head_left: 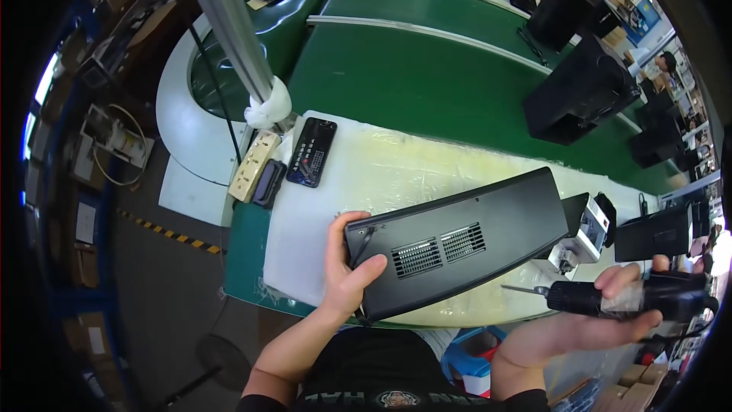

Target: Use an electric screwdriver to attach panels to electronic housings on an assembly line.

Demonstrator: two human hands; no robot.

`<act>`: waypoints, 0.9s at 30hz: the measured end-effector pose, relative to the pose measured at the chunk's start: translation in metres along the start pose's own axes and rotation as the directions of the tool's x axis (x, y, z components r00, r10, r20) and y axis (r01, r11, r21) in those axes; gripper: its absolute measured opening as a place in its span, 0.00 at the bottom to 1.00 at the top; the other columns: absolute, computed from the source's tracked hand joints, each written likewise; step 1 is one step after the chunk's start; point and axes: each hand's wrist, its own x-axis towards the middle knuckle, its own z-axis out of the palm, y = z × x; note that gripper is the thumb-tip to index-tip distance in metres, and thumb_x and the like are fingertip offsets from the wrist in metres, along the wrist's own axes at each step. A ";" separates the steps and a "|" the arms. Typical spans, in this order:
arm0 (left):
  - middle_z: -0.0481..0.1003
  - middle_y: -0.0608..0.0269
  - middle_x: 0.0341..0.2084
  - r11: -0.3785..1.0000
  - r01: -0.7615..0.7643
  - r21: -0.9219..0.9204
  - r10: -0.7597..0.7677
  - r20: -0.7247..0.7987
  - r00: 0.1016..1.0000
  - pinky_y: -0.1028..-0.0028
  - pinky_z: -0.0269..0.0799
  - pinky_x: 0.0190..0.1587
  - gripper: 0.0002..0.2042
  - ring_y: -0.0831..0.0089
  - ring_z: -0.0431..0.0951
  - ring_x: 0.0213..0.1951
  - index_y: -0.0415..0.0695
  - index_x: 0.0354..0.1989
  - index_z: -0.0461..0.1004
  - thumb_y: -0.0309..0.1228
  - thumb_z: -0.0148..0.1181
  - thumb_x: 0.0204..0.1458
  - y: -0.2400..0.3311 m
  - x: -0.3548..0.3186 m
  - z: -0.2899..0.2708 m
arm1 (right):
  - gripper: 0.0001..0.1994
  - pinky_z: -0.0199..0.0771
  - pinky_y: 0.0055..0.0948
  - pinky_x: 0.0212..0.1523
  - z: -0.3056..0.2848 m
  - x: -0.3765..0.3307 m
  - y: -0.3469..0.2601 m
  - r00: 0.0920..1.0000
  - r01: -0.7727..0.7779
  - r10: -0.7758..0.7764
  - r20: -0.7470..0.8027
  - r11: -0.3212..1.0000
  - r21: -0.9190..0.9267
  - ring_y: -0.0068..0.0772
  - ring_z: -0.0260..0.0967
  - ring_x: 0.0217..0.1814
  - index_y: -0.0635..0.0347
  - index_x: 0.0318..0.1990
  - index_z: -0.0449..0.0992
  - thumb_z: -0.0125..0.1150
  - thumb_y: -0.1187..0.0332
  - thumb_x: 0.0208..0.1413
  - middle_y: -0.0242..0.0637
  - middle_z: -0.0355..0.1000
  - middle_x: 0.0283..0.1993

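Observation:
A long black panel (465, 240) with two vent grilles lies tilted on a white foam mat (381, 172). My left hand (345, 267) grips the panel's left end, thumb on its face. My right hand (602, 320) holds a black electric screwdriver (610, 297) at the lower right, its bit pointing left toward the panel's lower edge, a short way off it.
A black remote (313, 151), a beige power strip (254, 165) and a small black box (268, 183) sit at the mat's left end. Black speaker cabinets (579, 91) stand on the green conveyor (427, 76). A grey pole (229, 23) rises at upper left. A blue bin (473, 351) sits below the table.

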 end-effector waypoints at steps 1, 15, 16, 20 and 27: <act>0.65 0.59 0.45 1.000 -0.008 -0.010 0.007 -0.011 1.000 0.73 0.59 0.54 0.31 0.72 0.66 0.48 0.40 0.56 0.58 0.29 0.64 0.41 -0.002 0.001 -0.001 | 0.28 0.62 0.21 0.19 0.024 -0.003 -0.005 1.000 0.014 -0.017 0.019 0.989 0.147 0.27 0.60 0.20 0.66 0.59 0.50 0.43 0.51 0.63 0.43 0.61 0.47; 0.62 0.61 0.44 0.995 -0.066 -0.078 0.072 0.068 0.995 0.76 0.59 0.52 0.29 0.73 0.65 0.47 0.40 0.51 0.60 0.23 0.64 0.38 -0.017 0.008 -0.007 | 0.37 0.65 0.19 0.23 0.123 -0.035 0.012 0.895 -0.012 0.076 0.440 0.989 -0.146 0.22 0.61 0.20 0.67 0.55 0.53 0.39 0.37 0.57 0.39 0.64 0.34; 0.62 0.61 0.44 0.994 -0.066 -0.083 0.072 0.063 0.995 0.76 0.59 0.52 0.29 0.73 0.65 0.47 0.40 0.51 0.60 0.23 0.64 0.38 -0.018 0.007 -0.008 | 0.38 0.66 0.19 0.23 0.128 -0.038 0.014 0.887 -0.004 0.083 0.454 0.985 -0.172 0.22 0.61 0.20 0.67 0.55 0.53 0.38 0.36 0.57 0.39 0.65 0.32; 0.61 0.59 0.46 0.996 -0.066 -0.062 0.069 0.052 0.996 0.75 0.56 0.55 0.29 0.71 0.63 0.49 0.39 0.51 0.61 0.24 0.65 0.38 -0.021 0.007 -0.012 | 0.39 0.68 0.21 0.23 0.149 -0.053 0.009 0.890 -0.021 0.105 0.444 0.982 -0.189 0.23 0.62 0.20 0.67 0.57 0.50 0.38 0.35 0.57 0.40 0.65 0.36; 0.61 0.58 0.46 0.996 -0.062 -0.068 0.067 0.071 0.995 0.75 0.54 0.56 0.29 0.69 0.62 0.51 0.39 0.51 0.61 0.25 0.65 0.37 -0.022 0.009 -0.009 | 0.39 0.69 0.23 0.23 0.146 -0.056 0.012 0.866 -0.072 0.134 0.482 0.987 -0.144 0.24 0.63 0.20 0.63 0.60 0.46 0.38 0.36 0.57 0.41 0.60 0.50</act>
